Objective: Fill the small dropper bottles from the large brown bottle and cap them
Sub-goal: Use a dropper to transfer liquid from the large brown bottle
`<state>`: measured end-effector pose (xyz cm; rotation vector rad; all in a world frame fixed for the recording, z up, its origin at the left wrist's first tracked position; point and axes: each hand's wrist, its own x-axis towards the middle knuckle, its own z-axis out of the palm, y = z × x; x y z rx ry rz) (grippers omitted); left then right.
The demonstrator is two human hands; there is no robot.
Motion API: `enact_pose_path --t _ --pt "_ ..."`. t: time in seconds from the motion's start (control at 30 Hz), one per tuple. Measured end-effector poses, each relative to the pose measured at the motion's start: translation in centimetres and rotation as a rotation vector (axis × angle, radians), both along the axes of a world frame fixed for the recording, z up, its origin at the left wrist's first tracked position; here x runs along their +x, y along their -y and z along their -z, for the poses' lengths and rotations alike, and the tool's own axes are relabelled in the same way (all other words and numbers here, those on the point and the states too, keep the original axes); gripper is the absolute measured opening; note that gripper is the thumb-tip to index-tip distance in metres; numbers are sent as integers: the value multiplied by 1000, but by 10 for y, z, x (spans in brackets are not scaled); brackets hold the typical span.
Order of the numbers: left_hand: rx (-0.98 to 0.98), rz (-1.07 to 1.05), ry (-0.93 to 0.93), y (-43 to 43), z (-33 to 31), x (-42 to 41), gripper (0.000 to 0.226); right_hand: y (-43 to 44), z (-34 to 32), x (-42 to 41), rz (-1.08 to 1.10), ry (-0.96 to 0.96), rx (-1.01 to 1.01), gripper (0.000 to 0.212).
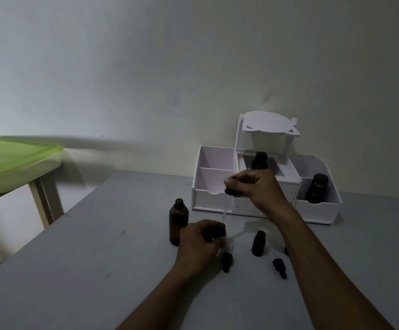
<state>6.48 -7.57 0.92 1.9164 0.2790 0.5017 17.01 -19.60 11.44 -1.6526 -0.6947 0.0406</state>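
As left hand (199,240) grips a small dark bottle (218,231), right hand (255,186) pinches a black-capped glass dropper (229,192) above. Cylindrical amber bottle (178,226) stands uncapped.

One large brown bottle (178,221), two small dropper bottles (258,243) (217,231) (one half hidden), three dropper caps (227,259) (279,267) (231,192), one white organizer (214,198)

Pinching a black-capped clear glass dropper (227,203) with the right hand (253,186), tip down at the small dark glass bottle (218,231) gripped in the left hand (199,242). Parked just beside the uncapped tall brown glass bottle (178,222).
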Motion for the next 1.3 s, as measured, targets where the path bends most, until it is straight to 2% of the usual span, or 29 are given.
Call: enact_pose_path --t 0.33,0.67,0.77,0.87,0.93,1.0,1.07,1.13,1.2,1.3 --pt "5 -7 -7 0 4 0 29 -6 5 -4 50 166 -73 12" --pt "24 -28 -3 0 6 3 31 -3 2 -4 50 173 -53 12" --pt "38 -40 4 3 7 3 33 1 -5 -7 66 170 -20 12" --pt "31 -49 25 4 9 -2 44 5 -18 -12 97 176 112 7" --pt "146 -62 83 0 4 -9 46 7 -27 -17 124 183 220 4" --pt "295 -87 271 -6 -6 -17 38 7 -34 -23 150 191 290 4" --pt "344 -133 503 -15 -20 -26 25 6 -40 -29 152 193 361 5" --pt "315 -235 658 -28 -34 -32 17 2 -46 -35 133 187 424 6" --pt "215 -346 669 -46 -40 -34 8 -6 -49 -39 109 176 456 6" --pt "61 -375 487 -74 -31 -29 20 -22 -49 -42 69 137 453 8"
